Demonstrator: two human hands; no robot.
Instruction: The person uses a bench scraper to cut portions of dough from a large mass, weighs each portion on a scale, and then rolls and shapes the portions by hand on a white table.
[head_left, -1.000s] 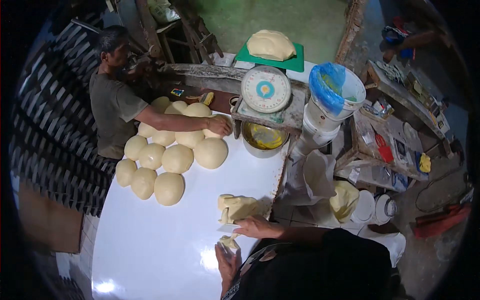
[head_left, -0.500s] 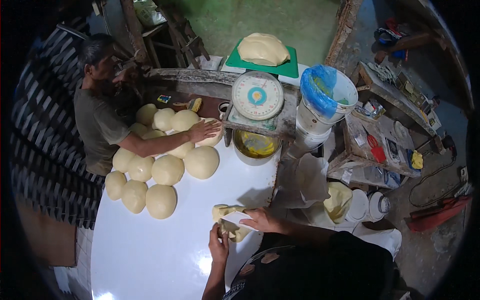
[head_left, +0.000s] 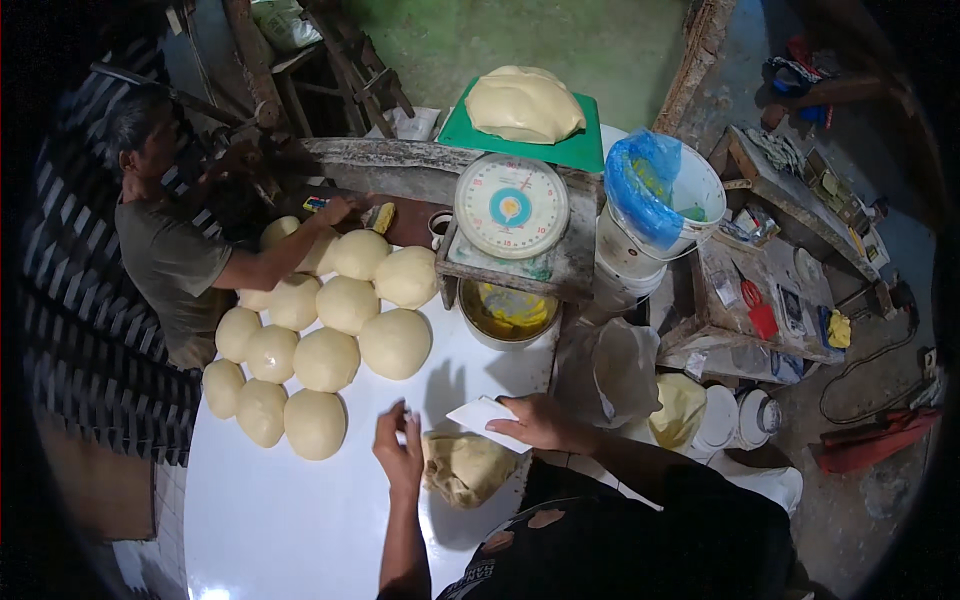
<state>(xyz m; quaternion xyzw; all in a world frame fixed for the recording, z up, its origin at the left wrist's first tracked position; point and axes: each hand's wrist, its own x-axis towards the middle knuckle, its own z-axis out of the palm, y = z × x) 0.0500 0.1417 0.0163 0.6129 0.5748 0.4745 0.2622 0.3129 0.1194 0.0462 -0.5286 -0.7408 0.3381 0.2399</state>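
My right hand (head_left: 535, 422) grips a flat white dough scraper (head_left: 488, 420), raised just above a rough lump of dough (head_left: 468, 467) by the table's right edge. To the left of that lump is my left hand (head_left: 399, 447), its fingers up and apart with nothing held. Several smooth round dough balls (head_left: 326, 360) sit in rows on the white table (head_left: 300, 500). Beyond them stands a dial scale (head_left: 511, 206), with a large dough mass (head_left: 526, 105) on its green tray (head_left: 590, 148).
A co-worker (head_left: 175, 220) stands at the far left, one arm over the dough balls, the hand near a small brush (head_left: 379, 217). Under the scale's stand is a metal bowl (head_left: 508, 312) with yellow residue. White buckets (head_left: 690, 180) and a cluttered wooden bench (head_left: 765, 290) are on the right.
The scraper has come up off the dough lump in my right hand. My left hand has let go of the lump and moved left. The co-worker's hand has left a dough ball.
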